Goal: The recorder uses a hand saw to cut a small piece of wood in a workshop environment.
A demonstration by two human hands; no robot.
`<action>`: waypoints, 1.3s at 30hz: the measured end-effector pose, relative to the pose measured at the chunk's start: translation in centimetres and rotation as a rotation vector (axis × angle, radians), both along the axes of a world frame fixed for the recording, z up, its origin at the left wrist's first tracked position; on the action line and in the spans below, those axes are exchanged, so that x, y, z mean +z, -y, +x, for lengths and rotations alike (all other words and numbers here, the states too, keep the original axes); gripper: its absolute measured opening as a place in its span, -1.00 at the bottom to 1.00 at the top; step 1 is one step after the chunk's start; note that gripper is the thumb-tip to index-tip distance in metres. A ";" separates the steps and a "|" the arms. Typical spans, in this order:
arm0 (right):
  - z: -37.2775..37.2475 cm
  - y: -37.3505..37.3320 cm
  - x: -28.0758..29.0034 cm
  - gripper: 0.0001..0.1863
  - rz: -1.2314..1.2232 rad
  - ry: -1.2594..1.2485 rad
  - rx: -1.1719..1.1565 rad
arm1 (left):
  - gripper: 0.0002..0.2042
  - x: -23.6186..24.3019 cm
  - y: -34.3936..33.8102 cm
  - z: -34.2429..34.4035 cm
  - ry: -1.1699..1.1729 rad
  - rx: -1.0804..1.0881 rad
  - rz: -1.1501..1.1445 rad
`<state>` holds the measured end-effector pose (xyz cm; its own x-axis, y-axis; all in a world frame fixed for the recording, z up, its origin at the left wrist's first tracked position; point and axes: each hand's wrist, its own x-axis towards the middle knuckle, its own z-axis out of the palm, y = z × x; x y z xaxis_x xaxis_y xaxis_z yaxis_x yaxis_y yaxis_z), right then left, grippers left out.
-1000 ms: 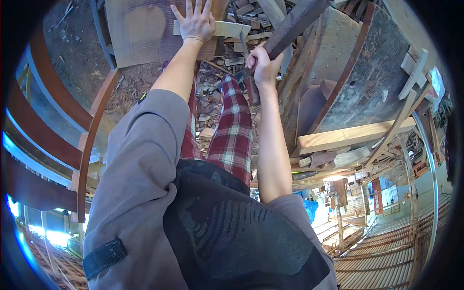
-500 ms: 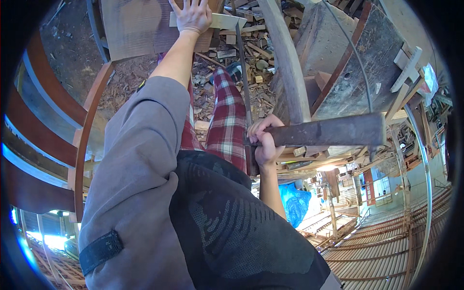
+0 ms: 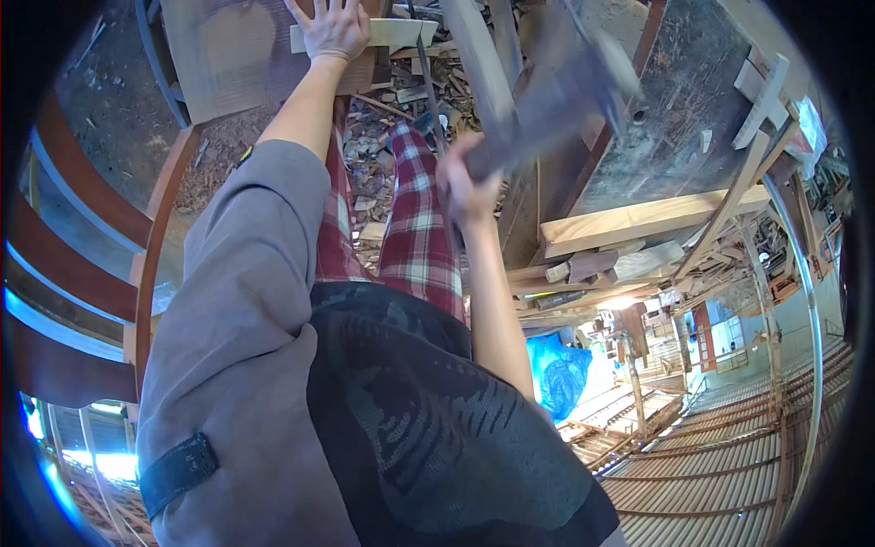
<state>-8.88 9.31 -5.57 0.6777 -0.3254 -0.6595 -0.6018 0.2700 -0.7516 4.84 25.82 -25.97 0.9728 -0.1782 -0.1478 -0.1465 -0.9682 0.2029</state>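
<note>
My left hand (image 3: 335, 33) lies with its fingers spread over a pale wood strip (image 3: 401, 33), pressing it against a broad wooden board (image 3: 228, 64) at the top. Closed around the near end of a wooden frame saw (image 3: 538, 114), my right hand (image 3: 469, 182) grips beside the dark crosspiece, which is smeared by motion. The narrow saw blade (image 3: 430, 87) runs from that hand up to the strip's right part, crossing its edge. The saw's pale wooden beam (image 3: 478, 68) lies right of the blade. My fingers hide the blade's near end.
Wood scraps (image 3: 392, 91) litter the ground around my plaid-trousered legs (image 3: 419, 219). A brown slatted wooden frame (image 3: 164, 237) stands at left. On the right are a large dark panel (image 3: 674, 109), a wood beam (image 3: 638, 221) and a blue plastic sheet (image 3: 558, 374).
My right hand has pushed the frame saw up and away from my body, its crosspiece now slanting up to the right. The left hand stays on the strip; the whole view has shifted slightly.
</note>
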 end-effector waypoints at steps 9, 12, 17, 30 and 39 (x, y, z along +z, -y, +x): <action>5.3 0.3 -3.7 -0.82 0.091 -0.008 -0.072 | -0.32 0.2 0.4 0.4 0.038 0.002 -0.027; 5.2 0.1 -1.6 -0.88 0.013 -0.021 0.071 | -0.32 -0.4 0.8 -0.3 0.003 0.002 -0.060; 1.1 -0.1 7.7 -0.91 0.107 -0.112 -0.051 | -0.31 0.6 0.6 0.6 0.004 0.012 -0.052; -0.6 3.2 10.0 -0.95 0.267 -0.085 -0.044 | -0.30 0.6 0.7 -1.0 -0.010 0.008 -0.062; -0.7 1.1 9.5 -0.95 -0.030 -0.080 0.191 | -0.31 -0.1 1.2 -0.6 0.002 -0.004 -0.004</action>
<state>-9.59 8.20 3.88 0.6749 -0.2168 -0.7053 -0.6977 0.1236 -0.7057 4.22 24.61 -26.03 0.9723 -0.1830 -0.1451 -0.1511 -0.9667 0.2064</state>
